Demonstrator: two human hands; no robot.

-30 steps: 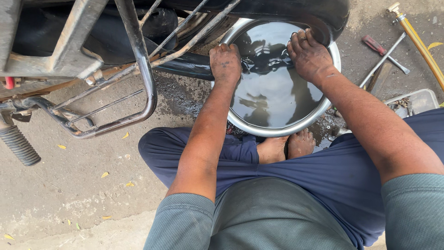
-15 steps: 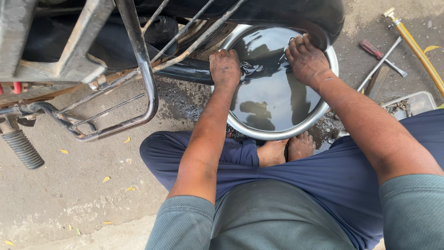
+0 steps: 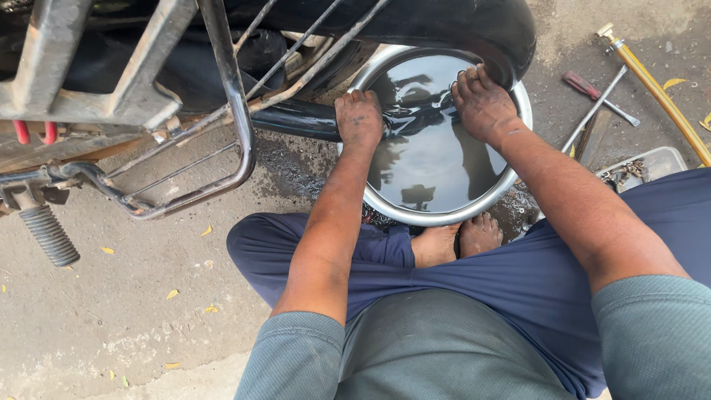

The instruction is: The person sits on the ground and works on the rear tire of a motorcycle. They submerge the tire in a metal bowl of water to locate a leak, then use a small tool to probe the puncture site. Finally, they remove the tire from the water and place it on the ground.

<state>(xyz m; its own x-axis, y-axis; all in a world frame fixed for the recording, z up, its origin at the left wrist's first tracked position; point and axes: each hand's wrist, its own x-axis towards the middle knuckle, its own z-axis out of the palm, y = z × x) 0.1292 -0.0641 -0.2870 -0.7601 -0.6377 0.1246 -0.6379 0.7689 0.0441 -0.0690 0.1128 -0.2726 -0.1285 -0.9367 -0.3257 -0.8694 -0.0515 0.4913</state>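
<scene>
Down through the head camera, I see a round steel basin of dark, glossy water sitting right of centre on rough concrete. My left hand curls shut in a grip on a smooth black rubber tube, whose long axis runs left to right into the water. My right hand, grimy, presses the tube at the basin's far rim under a black tyre. At upper right lie a screwdriver and yellow hose; open floor lower left.
</scene>
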